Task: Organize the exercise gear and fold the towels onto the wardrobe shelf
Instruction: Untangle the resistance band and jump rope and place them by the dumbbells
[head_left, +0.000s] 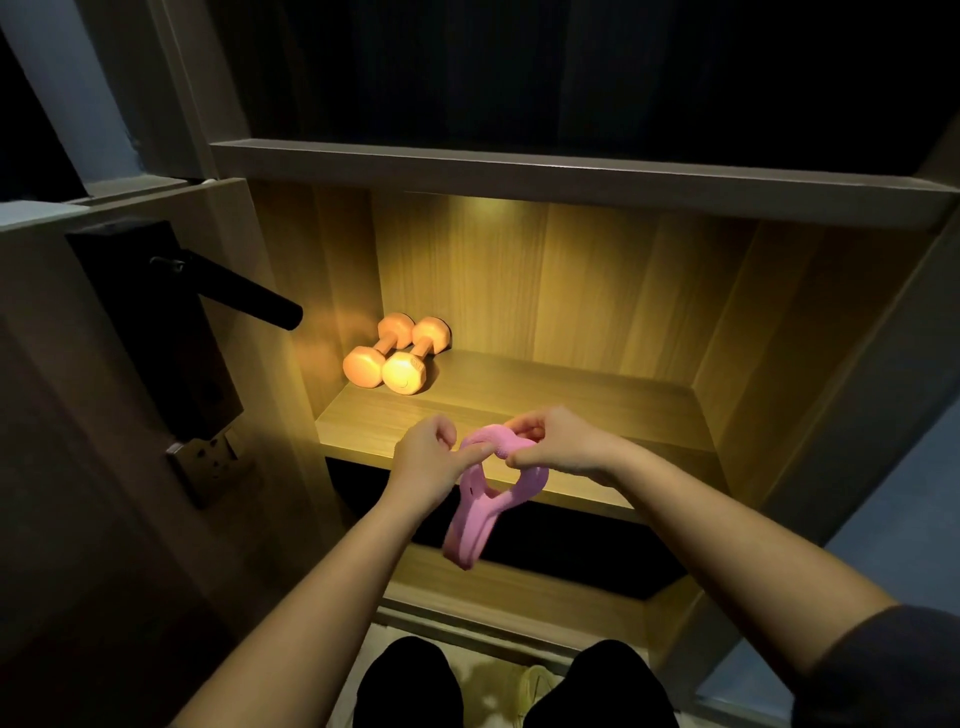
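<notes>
Resistance band (470, 519), pink, or so it seems through the blur, hangs just in front of the lit wardrobe shelf (571, 405). Left hand (428, 457) and right hand (558, 441) each pinch its top, fingers curled around it. Two orange dumbbells (397, 353) lie side by side at the shelf's back left. If one pinch slips while the band is stretched, it could snap free.

No text, label or number can be read. The near end face of the right-hand dumbbell (404, 373), at ten o'clock on the shelf (545, 395), bears a faint raised mark, too blurred to make out.
</notes>
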